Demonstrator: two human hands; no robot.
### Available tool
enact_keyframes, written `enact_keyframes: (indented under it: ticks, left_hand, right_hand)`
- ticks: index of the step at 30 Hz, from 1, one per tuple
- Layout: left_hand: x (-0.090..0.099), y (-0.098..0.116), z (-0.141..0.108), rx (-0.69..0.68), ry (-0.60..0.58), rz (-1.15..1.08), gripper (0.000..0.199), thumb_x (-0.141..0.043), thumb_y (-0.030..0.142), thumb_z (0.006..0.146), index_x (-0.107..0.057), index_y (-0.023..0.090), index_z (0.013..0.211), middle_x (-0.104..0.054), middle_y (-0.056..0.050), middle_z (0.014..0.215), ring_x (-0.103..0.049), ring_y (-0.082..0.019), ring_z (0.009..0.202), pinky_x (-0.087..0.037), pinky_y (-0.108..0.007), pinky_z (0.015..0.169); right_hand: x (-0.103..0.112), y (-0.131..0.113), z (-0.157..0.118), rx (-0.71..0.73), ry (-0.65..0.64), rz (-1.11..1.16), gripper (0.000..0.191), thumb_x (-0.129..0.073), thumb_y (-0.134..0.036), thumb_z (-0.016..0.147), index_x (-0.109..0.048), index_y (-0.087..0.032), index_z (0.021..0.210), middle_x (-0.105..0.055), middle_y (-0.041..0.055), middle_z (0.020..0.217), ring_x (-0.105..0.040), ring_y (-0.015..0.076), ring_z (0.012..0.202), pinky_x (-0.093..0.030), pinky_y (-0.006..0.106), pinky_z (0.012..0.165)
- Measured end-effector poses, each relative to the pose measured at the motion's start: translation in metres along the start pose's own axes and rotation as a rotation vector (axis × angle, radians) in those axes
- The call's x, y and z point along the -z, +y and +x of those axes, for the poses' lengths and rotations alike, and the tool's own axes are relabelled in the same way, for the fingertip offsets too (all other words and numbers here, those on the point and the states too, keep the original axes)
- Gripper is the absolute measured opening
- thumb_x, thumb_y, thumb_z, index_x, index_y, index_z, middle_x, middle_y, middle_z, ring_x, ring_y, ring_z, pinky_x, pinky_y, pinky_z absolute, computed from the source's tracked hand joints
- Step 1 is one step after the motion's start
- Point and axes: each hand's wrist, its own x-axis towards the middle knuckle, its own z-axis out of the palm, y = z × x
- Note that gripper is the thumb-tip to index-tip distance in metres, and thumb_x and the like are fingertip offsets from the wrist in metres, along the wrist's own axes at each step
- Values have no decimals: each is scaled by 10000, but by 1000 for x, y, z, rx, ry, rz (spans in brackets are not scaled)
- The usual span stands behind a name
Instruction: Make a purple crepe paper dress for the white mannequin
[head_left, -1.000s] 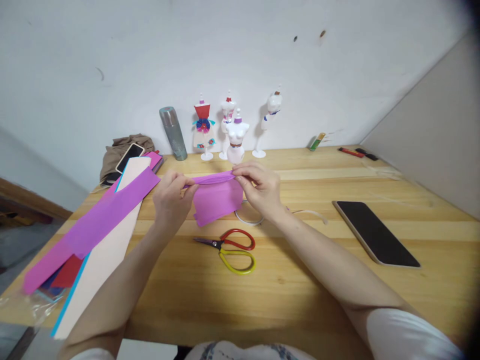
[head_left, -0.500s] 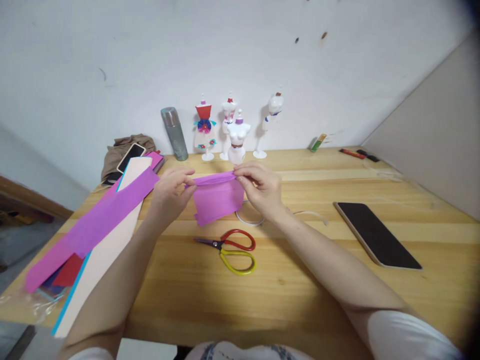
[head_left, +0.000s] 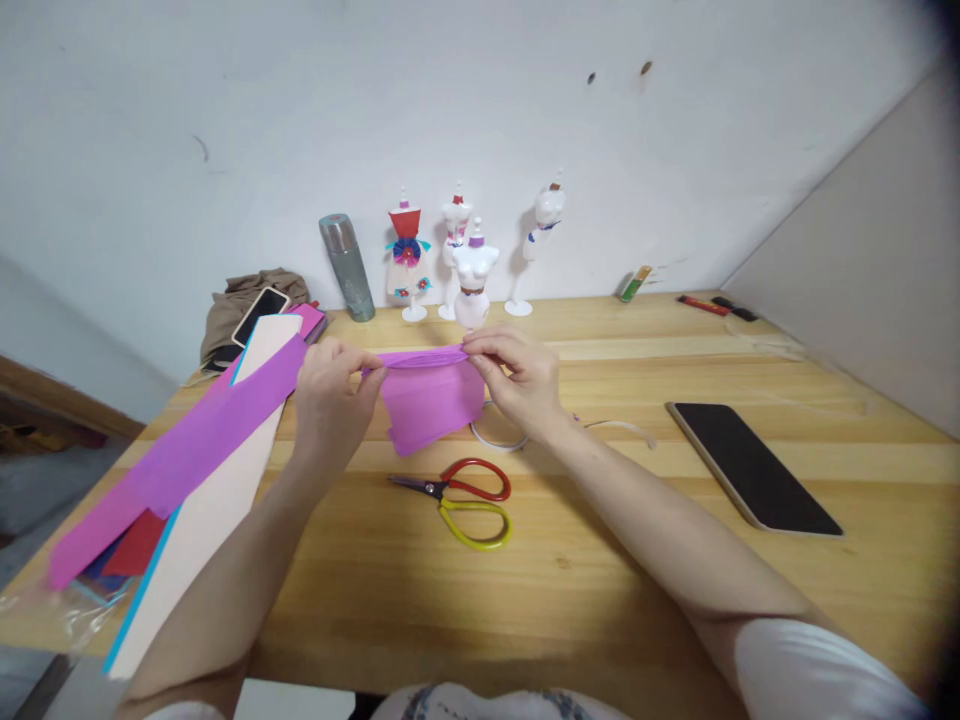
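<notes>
A piece of pink-purple crepe paper point(head_left: 433, 402) is stretched between my two hands above the table, its top edge folded into layers and its lower part hanging down. My left hand point(head_left: 335, 392) pinches the left end of the folded edge between thumb and fingers. At the other end, my right hand point(head_left: 517, 375) grips the same edge. Scissors point(head_left: 450, 498) with one red and one yellow handle lie just below the paper. A white ring-shaped strip point(head_left: 495, 437) is partly covered by the paper and my right hand.
Small white mannequins point(head_left: 475, 270) on stands line the wall, beside a grey-green flask point(head_left: 347, 268). Paper strips point(head_left: 217, 425) and a cream sheet point(head_left: 214, 510) cover the left side. A large dark phone point(head_left: 752, 468) lies right, with a green tube point(head_left: 635, 284) farther back.
My left hand has shifted slightly left and its fingers have closed down on the paper's edge. The folded edge looks a little more drawn out. My right hand keeps its grip.
</notes>
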Motion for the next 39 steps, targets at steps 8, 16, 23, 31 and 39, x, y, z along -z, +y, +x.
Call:
enact_keyframes:
  ticks: [8, 16, 23, 31, 39]
  left_hand:
    - [-7, -4, 0, 226, 48, -182, 71, -658, 253, 751, -631, 216, 697, -614, 5, 713, -563, -156, 680, -467, -306, 665]
    - [-10, -2, 2, 395, -14, -406, 81, -650, 245, 738, -588, 213, 698, -667, 12, 657, -652, -157, 627, -518, -283, 629]
    - [-6, 3, 1, 508, -90, -522, 134, -654, 266, 771, -539, 208, 734, -653, 19, 596, -650, -156, 521, -480, -254, 521]
    - [-2, 5, 3, 345, -27, -275, 127, -628, 223, 747, -540, 216, 656, -572, 53, 532, -490, -103, 468, -381, -241, 482]
    - [-5, 11, 4, 583, -46, -726, 173, -715, 258, 676, -552, 199, 682, -685, 10, 590, -685, -157, 542, -560, -260, 546]
  right_hand:
    - [1, -1, 1, -1, 5, -20, 187, -565, -149, 889, -717, -255, 864, -756, 41, 925, -711, 205, 909, -588, 390, 807]
    - [0, 1, -1, 19, 19, 7, 193, -574, -132, 887, -724, -253, 877, -756, 44, 930, -714, 206, 906, -593, 382, 786]
    - [-1, 1, -1, 7, 2, -11, 187, -567, -151, 896, -718, -257, 868, -751, 40, 929, -712, 201, 915, -588, 383, 815]
    - [0, 0, -1, 9, 4, -8, 193, -569, -145, 894, -725, -258, 880, -752, 47, 932, -713, 208, 918, -593, 395, 812]
    - [2, 0, 1, 16, 23, -15, 190, -573, -144, 894, -723, -258, 872, -755, 48, 921, -716, 205, 899, -591, 390, 808]
